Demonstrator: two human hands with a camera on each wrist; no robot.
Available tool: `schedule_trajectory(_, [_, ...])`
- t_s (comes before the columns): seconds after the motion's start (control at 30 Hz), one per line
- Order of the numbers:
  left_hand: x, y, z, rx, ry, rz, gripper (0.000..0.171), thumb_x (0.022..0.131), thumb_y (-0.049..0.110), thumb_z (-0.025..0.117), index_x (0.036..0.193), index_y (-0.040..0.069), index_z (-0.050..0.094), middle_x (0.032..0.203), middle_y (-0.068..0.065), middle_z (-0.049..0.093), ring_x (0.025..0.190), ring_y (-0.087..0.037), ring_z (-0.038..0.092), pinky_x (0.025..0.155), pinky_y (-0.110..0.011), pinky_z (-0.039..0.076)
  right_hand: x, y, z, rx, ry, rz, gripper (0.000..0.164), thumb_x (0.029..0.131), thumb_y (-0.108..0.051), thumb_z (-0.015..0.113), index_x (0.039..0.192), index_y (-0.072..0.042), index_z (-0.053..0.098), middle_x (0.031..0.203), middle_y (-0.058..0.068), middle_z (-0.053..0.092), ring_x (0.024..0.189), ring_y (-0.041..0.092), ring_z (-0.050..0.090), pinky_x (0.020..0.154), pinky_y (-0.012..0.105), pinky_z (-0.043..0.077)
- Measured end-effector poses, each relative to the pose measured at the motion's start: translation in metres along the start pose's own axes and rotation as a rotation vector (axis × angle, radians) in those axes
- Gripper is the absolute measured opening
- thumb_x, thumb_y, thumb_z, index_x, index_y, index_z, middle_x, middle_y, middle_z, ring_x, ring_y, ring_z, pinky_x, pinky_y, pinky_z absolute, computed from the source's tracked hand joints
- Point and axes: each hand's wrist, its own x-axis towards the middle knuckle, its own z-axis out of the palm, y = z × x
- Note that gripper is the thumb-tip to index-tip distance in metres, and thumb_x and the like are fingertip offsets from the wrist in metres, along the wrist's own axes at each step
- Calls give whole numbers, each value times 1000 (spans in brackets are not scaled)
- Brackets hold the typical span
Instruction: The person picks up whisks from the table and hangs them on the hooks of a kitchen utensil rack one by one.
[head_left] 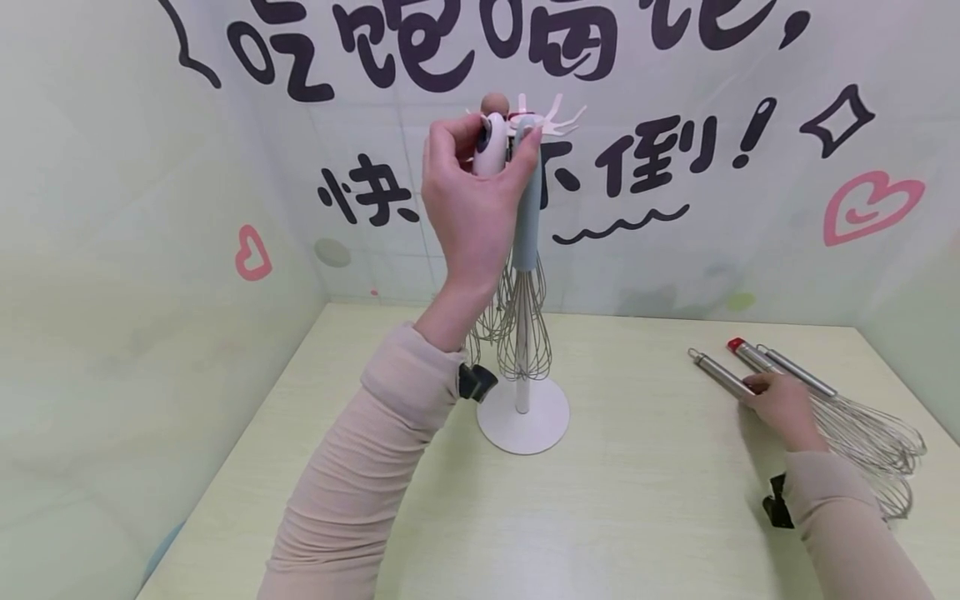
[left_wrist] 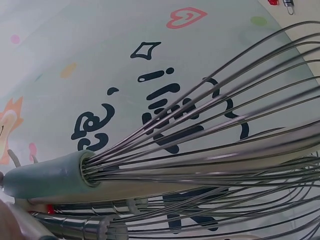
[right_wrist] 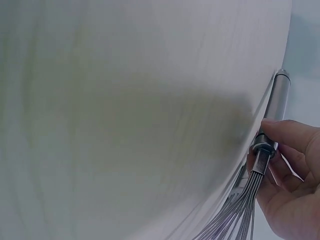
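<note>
At the top of a white stand [head_left: 522,414], my left hand [head_left: 472,192] holds the end of a white-handled whisk [head_left: 490,154], its lower part hidden behind the hand. The thumb touches the upper end of a blue-handled whisk [head_left: 528,217], which hangs upright there with its wires downward. Steel whisks [left_wrist: 75,225] hang close beside it in the left wrist view. On the right of the table, my right hand [head_left: 783,408] pinches a steel whisk [right_wrist: 277,100] by its handle, thumb on one side and fingers on the other.
Two more steel whisks lie under and beside the right hand, one with a red-tipped handle [head_left: 742,348], the other a plain steel handle [head_left: 798,371]. White hooks [head_left: 562,121] fan out from the stand's top. A printed backdrop [head_left: 675,258] rises behind the pale table [head_left: 630,500].
</note>
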Motion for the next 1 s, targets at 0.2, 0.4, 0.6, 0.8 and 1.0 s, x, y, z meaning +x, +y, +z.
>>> schedule_trajectory(0.2, [-1,-1,-1,35,22,18,44,76,23,79,108,2,57,106,-10,60,91,-14,58,75,-14,50,1,-7,1,32,1,-23,33,77,5,60,107,19,59,97,36,63,79,35,58,62,24,39])
schedule_trajectory(0.4, [-1,-2,-2,56,32,27,43,76,24,78,107,2,58,106,-9,60,92,-14,58,76,-14,49,1,-12,0,24,-1,-50,34,79,0,61,109,16,60,99,35,64,76,31,60,61,24,39])
schedule_trajectory(0.6, [0,-4,-2,59,38,49,43,76,24,78,108,1,59,106,-9,62,87,-14,58,75,-17,50,3,-23,-1,60,4,-67,34,81,-2,62,109,17,59,99,35,63,81,39,63,60,24,42])
schedule_trajectory(0.8, [1,-4,-4,42,28,38,43,75,24,77,108,2,60,106,-8,62,83,-11,55,73,-17,49,7,-37,-2,80,44,-82,34,83,-4,63,111,16,59,100,36,63,90,49,62,59,24,43])
schedule_trajectory(1.0, [2,-5,-5,42,38,74,43,76,23,75,108,0,61,103,-9,62,81,-9,54,72,-19,49,9,-54,-6,108,69,-68,35,87,-7,63,115,12,59,104,34,63,93,47,61,61,25,43])
